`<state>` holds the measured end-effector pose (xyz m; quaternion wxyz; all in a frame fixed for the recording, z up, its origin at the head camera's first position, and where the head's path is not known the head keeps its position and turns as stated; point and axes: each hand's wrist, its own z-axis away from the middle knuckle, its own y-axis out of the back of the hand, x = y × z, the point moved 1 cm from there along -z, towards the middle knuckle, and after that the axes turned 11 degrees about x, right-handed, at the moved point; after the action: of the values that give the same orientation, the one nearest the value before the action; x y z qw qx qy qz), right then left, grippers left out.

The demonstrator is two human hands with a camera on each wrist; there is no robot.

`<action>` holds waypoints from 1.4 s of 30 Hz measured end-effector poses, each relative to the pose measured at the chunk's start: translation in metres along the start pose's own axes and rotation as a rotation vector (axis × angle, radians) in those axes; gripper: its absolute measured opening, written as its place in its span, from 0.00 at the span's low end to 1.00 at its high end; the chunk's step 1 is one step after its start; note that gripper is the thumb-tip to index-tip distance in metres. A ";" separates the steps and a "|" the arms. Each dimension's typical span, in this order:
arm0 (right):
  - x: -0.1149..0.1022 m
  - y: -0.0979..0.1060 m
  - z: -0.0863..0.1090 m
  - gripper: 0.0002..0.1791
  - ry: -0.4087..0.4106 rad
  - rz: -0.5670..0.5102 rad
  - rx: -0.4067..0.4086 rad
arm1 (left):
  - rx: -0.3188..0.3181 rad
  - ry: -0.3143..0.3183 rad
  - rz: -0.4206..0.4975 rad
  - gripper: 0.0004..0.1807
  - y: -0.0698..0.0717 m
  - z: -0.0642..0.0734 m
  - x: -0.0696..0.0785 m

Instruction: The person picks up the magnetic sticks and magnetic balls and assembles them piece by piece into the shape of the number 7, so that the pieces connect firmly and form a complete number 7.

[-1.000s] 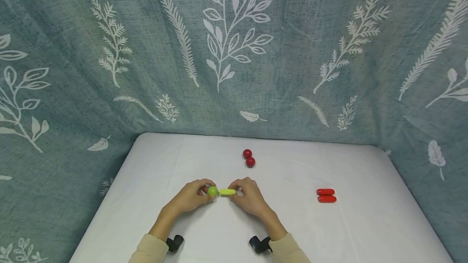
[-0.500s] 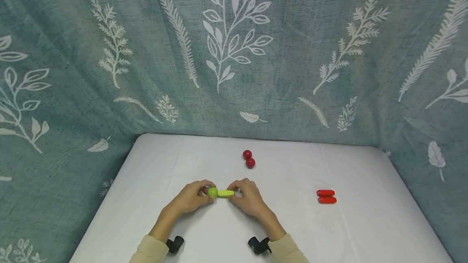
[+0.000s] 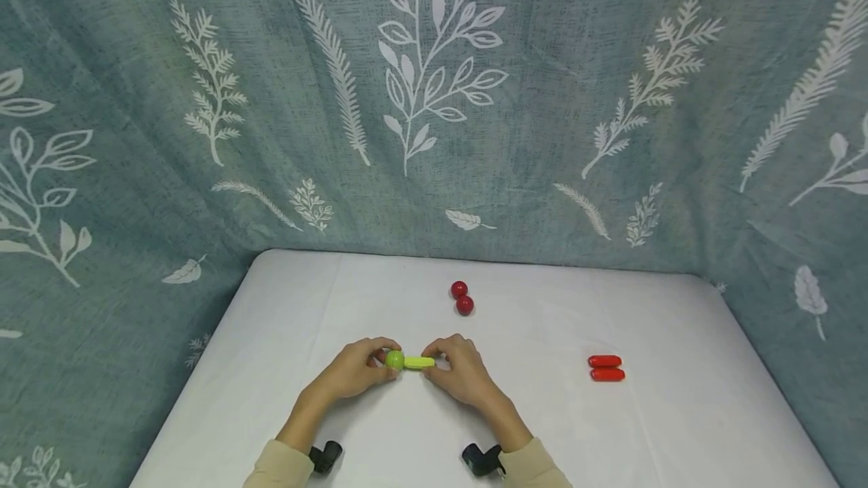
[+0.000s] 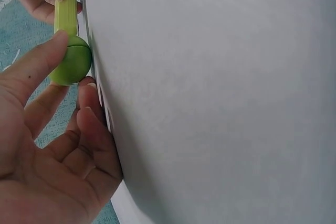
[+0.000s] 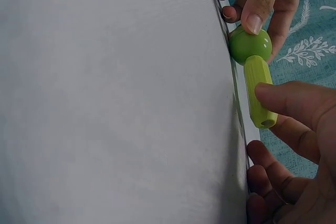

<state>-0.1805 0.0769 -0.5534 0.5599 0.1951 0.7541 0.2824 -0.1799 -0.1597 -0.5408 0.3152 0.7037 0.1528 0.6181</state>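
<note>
Thumb and fingers of my left hand (image 3: 359,367) pinch a small green ball (image 4: 73,65) with a seam round it. My right hand (image 3: 464,371) pinches a yellow-green ribbed handle (image 5: 257,93) that has a hole in its outer end. In the right wrist view the handle's inner end meets the ball, so the two form one line. Both hands are low over the middle of the white table, facing each other.
Farther back on the white table (image 3: 542,428) lie two dark red balls (image 3: 459,290), side by side. Two red handles (image 3: 606,361) lie parallel on the right. A patterned green cloth (image 3: 529,194) hangs behind the table.
A second ago a gap showed between handle and ball. My right hand has moved the handle left until its end meets the ball; my left hand has stayed nearly still.
</note>
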 end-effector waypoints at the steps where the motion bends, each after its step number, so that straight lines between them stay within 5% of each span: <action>1: 0.000 0.000 0.000 0.08 -0.002 -0.002 -0.002 | 0.000 0.004 0.001 0.19 0.000 0.000 0.000; 10: 0.001 0.008 -0.002 0.10 -0.006 -0.066 0.009 | -0.001 0.006 0.002 0.20 0.000 0.001 0.001; 19: 0.015 0.031 -0.020 0.11 0.014 -0.101 0.300 | -0.003 0.020 -0.005 0.19 -0.001 0.000 0.000; 25: 0.030 0.041 -0.038 0.14 -0.049 -0.121 0.411 | 0.002 0.033 0.007 0.19 -0.001 0.000 0.001; 33: 0.052 0.033 -0.053 0.21 -0.186 -0.082 0.432 | -0.005 0.047 0.000 0.20 -0.001 0.000 0.001; 42: 0.058 0.024 -0.055 0.24 -0.167 0.017 0.447 | -0.006 0.040 0.001 0.20 0.000 0.000 0.001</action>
<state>-0.2502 0.1189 -0.5686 0.5609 0.3433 0.7472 0.0961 -0.1800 -0.1588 -0.5402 0.3138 0.6903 0.1570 0.6328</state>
